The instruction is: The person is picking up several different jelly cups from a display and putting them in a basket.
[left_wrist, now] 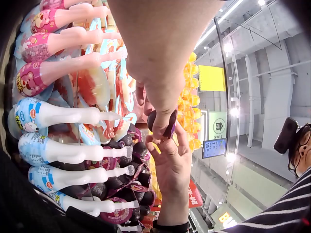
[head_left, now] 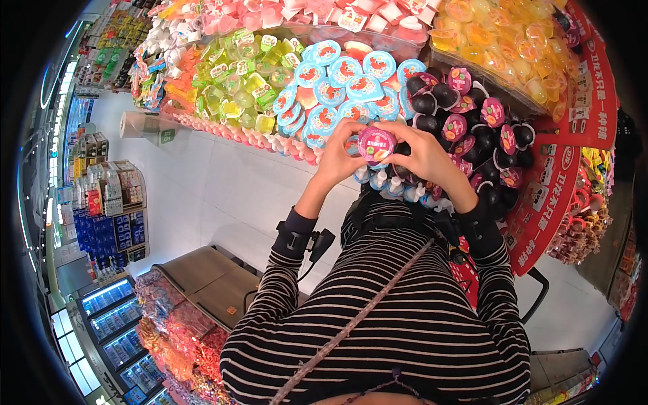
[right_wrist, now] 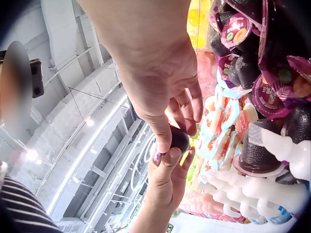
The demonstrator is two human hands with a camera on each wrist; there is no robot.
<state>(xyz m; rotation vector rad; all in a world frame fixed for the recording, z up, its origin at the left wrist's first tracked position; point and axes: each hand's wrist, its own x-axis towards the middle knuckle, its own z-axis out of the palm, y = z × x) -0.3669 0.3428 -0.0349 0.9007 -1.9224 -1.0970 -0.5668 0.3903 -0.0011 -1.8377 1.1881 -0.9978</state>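
Between my two hands is a small jelly cup [head_left: 376, 144] with a round purple foil lid, and its lid faces up toward my head. My left hand [head_left: 335, 160] pinches its left edge with thumb and fingers; my right hand [head_left: 425, 156] grips the opposite edge. From the right wrist, the cup's dark rounded body [right_wrist: 180, 139] shows between the hands. Just beyond and right of my hands lies a heap of similar dark cups [head_left: 472, 128] with purple lids. Blue-lidded jelly cups [head_left: 344, 74] are piled directly ahead.
Green jelly cups [head_left: 246, 81] fill the bin at the left, and yellow ones [head_left: 506, 40] the bin at back right. White-necked bottles [left_wrist: 73, 150] line the near edge. A red printed banner [head_left: 550, 196] curves along the right side. Behind me at left stands a brown-topped counter [head_left: 206, 273].
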